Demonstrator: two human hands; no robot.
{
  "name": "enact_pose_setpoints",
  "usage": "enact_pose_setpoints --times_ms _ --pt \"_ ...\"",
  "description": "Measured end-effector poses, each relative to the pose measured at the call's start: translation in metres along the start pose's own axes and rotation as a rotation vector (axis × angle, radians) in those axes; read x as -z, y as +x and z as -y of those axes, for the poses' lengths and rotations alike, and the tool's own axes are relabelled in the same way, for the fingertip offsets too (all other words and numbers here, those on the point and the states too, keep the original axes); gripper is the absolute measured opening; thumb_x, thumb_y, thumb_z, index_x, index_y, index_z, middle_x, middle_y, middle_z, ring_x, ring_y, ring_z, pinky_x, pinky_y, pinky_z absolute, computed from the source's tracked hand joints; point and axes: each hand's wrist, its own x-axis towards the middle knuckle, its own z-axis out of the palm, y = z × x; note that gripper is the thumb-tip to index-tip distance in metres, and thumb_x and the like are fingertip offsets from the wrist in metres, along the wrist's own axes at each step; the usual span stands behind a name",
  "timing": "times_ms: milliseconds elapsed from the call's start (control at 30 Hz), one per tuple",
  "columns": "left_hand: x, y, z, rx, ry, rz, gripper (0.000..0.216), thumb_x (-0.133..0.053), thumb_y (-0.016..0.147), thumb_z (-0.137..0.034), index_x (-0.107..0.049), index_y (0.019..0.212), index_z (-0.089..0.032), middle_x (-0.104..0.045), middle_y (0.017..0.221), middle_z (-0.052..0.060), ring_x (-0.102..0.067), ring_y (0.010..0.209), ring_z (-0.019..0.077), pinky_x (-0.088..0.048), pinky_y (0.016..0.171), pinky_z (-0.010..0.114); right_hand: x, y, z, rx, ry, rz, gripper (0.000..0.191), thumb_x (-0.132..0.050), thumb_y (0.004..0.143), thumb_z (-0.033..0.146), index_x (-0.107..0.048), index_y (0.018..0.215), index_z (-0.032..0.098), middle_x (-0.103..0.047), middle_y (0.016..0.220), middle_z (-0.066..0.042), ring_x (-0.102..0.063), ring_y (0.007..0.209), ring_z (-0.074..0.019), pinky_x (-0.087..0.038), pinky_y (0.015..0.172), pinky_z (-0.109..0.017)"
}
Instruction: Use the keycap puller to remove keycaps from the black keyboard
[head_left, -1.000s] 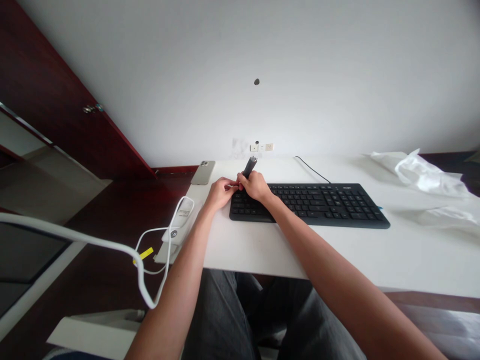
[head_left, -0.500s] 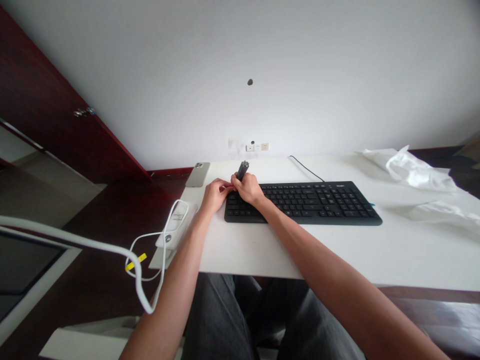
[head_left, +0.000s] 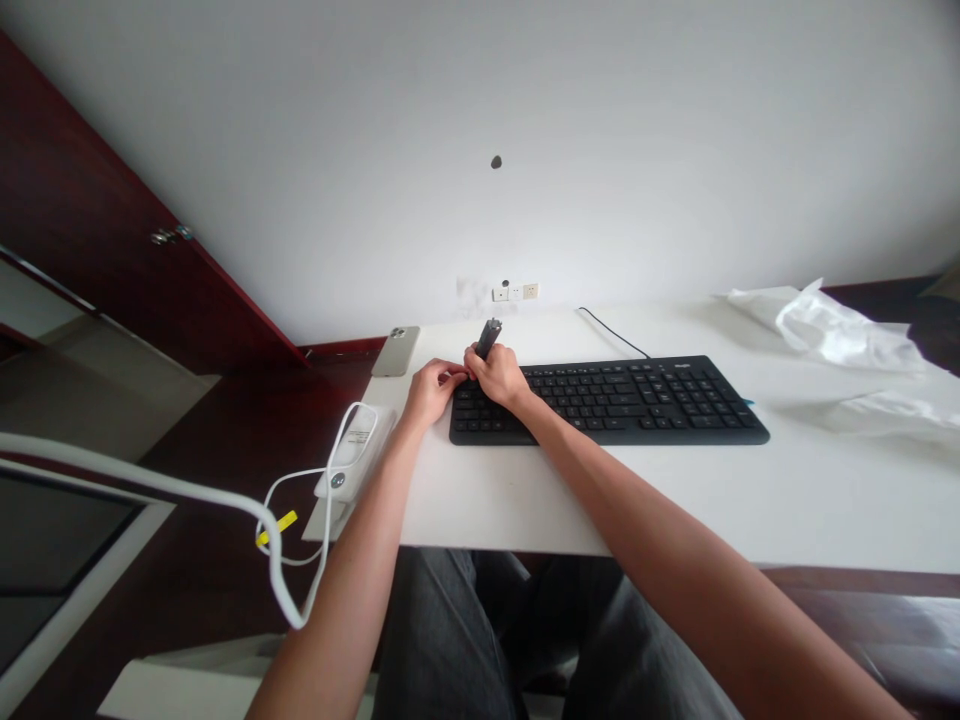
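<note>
A black keyboard lies on the white desk. Over its upper left part, my right hand is closed around a dark grey, thick stick-like tool. The tool's notched upper end sticks out above my fist and leans a little right, while its lower end is hidden by my fingers. My left hand is at the keyboard's left upper corner, thumb and fingers pinched together close to my right fingers. Whatever the left fingers hold, if anything, is hidden.
At the desk's back left lies a phone. A white power bank with a looped white cable sits by the left edge. Crumpled white plastic bags lie at right. Wall sockets are behind the desk.
The view has shifted slightly. Both hands stay at the keyboard's upper left corner, and the tool remains in my right hand at nearly the same tilt.
</note>
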Motion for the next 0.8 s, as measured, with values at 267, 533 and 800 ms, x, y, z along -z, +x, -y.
enact_pose_setpoints --times_ms 267,533,800 --pt "-0.002 0.001 0.001 0.019 -0.019 -0.01 0.014 -0.068 0.087 -0.03 -0.076 0.092 -0.021 -0.076 0.099 0.005 -0.068 0.082 0.0175 -0.054 0.081 0.031 0.005 0.006 -0.006 -0.015 0.2 -0.139 0.038 -0.044 0.092 0.033 -0.053 0.056 0.021 -0.061 0.058 -0.001 -0.058 0.064 -0.0156 -0.044 0.073 -0.026" --pt "-0.004 -0.001 -0.004 -0.013 -0.015 -0.003 0.011 -0.066 0.088 -0.031 -0.072 0.089 -0.022 -0.075 0.097 0.003 -0.065 0.079 0.0166 -0.052 0.076 0.029 0.003 0.007 -0.011 -0.017 0.296 -0.187 0.033 -0.046 0.091 0.035 -0.059 0.064 0.021 -0.064 0.062 -0.001 -0.061 0.067 -0.0163 -0.046 0.074 -0.026" --pt "-0.007 0.004 0.002 0.078 -0.015 -0.169 0.017 -0.065 0.088 -0.037 -0.074 0.09 -0.022 -0.078 0.093 0.003 -0.069 0.083 0.0186 -0.052 0.083 0.031 0.01 0.001 -0.001 0.079 0.24 -0.188 0.034 -0.046 0.095 0.038 -0.062 0.071 0.021 -0.064 0.064 0.0 -0.061 0.066 -0.0163 -0.044 0.071 -0.026"
